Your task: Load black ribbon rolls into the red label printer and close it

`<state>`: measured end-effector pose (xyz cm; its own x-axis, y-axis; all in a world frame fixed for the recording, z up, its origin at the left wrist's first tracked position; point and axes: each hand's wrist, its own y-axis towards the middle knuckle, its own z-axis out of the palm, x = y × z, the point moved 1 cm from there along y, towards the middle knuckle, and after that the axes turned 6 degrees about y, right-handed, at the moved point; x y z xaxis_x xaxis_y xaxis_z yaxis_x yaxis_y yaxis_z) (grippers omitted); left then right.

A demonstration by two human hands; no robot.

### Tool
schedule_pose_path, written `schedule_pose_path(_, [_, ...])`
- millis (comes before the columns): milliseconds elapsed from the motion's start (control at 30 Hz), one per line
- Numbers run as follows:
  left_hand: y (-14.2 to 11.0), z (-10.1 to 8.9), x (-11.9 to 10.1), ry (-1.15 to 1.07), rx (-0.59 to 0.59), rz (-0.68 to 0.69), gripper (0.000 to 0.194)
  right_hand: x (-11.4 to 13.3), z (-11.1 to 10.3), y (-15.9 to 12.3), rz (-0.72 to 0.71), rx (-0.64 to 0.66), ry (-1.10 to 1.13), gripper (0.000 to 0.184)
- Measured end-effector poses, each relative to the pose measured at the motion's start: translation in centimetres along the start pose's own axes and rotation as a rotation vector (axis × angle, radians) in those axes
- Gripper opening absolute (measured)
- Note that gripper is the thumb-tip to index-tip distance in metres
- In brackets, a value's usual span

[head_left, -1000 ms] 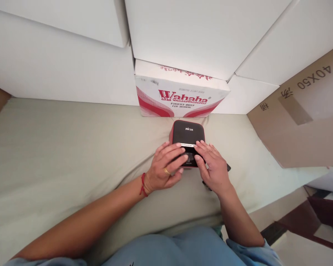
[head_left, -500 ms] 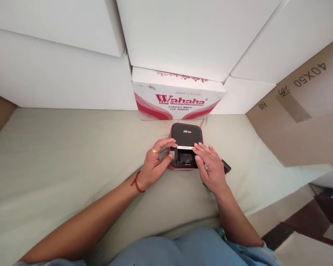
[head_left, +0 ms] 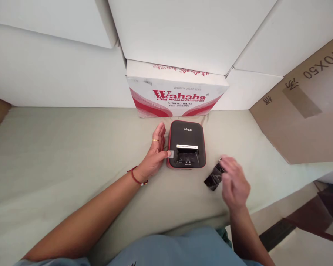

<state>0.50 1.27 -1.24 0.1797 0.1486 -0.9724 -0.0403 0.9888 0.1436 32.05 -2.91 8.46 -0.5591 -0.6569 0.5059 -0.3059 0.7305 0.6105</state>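
A black label printer (head_left: 187, 135) with red sides lies on the cloth, a white warning sticker above its dark front slot. My left hand (head_left: 154, 152) rests along its left side, fingers stretched out, with the thumb on the grey tab (head_left: 171, 154) at the printer's edge. To the right of the printer lies a glossy black strip (head_left: 214, 178), its far end partly behind my fingers. My right hand (head_left: 235, 183) is at that end, smeared by motion. I cannot make out whether it grips the strip.
A Wahaha water carton (head_left: 180, 98) stands right behind the printer, against stacked white boxes (head_left: 177, 29). At the right leans a large brown cardboard box (head_left: 308, 118). Pale green cloth (head_left: 72, 147) covers the surface, whose edge runs at the lower right.
My right hand has left the printer and moved right to the black strip. My left fingers have slid off the printer's top to its side. The whole printer top now shows.
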Motion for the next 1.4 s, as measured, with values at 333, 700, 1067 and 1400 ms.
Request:
schedule_pose_path(333, [0.2,-0.3,0.6,0.186,0.0,0.123,0.097,-9.9,-4.5,-2.0,0.567,0.16,-0.272,0.065])
schedule_pose_path(700, [-2.0,2.3,-6.0,0.576,-0.129,0.521,0.041,-9.2,-2.7,-1.4,0.583,0.273,-0.196,0.069])
schedule_pose_path(1067, [-1.5,1.5,-1.4,0.38,-0.322,0.241,0.047,-0.2,1.5,11.6,0.122,0.354,0.022,0.028])
schedule_pose_path(1400, [-1.1,1.4,-1.3,0.334,-0.212,0.144,0.036,4.5,10.7,18.5,0.135,1.053,-0.621,0.027])
